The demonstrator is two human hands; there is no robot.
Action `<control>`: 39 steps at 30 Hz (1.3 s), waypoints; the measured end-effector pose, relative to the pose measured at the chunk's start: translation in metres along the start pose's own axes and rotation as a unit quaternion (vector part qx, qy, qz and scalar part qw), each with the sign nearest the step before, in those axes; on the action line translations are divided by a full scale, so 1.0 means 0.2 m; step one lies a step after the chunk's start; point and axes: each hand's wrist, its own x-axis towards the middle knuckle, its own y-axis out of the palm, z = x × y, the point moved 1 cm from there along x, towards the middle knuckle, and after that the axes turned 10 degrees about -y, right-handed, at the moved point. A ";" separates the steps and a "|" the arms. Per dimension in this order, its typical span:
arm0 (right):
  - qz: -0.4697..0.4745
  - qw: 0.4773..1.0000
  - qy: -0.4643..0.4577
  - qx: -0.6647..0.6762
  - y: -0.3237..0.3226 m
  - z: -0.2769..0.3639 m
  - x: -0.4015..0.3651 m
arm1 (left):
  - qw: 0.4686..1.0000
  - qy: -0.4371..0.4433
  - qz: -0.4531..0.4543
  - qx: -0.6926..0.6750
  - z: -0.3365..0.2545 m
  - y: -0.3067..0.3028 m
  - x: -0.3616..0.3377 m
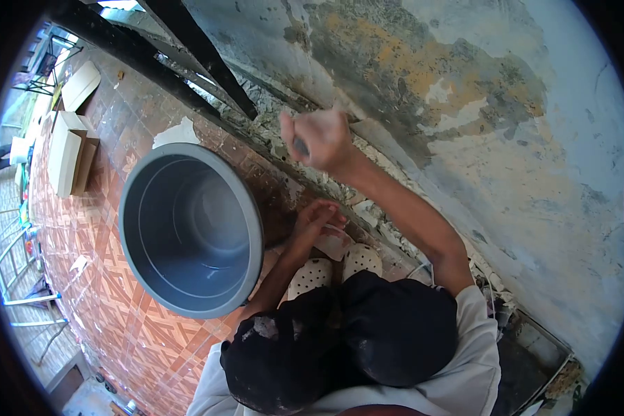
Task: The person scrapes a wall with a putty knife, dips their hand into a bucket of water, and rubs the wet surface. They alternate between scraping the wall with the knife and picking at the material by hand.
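My right hand (324,136) is raised beside the wall, its fingers closed round a small dark grey, stone-like lump (300,145); the hand is slightly blurred. Lower down, my left hand (317,216) is close to the foot of the wall, with its fingers slightly curved and apart. Just below those fingertips is a flat whitish piece with reddish marks (333,243), in front of my light perforated clogs (362,259). Left of my left forearm stands a large grey plastic tub (135,229), with a little wetness showing inside.
Broken plaster and rubble (374,215) run along the base of the peeling wall (520,159). Dark beams (208,62) slant down at the top. Cardboard boxes (66,152) lie on the patterned tile floor (104,277) at left. A dark framed object (534,347) is at lower right.
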 end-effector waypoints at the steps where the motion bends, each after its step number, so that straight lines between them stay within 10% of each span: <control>1: -0.009 0.999 -0.046 -0.028 -0.02 0.07 0.05 | 1.000 -0.006 -0.001 -0.001 0.01 0.00 -0.01; 39: -0.002 1.000 0.009 0.019 0.06 -0.03 -0.07 | 0.977 -0.014 0.161 0.140 -0.06 0.11 -0.14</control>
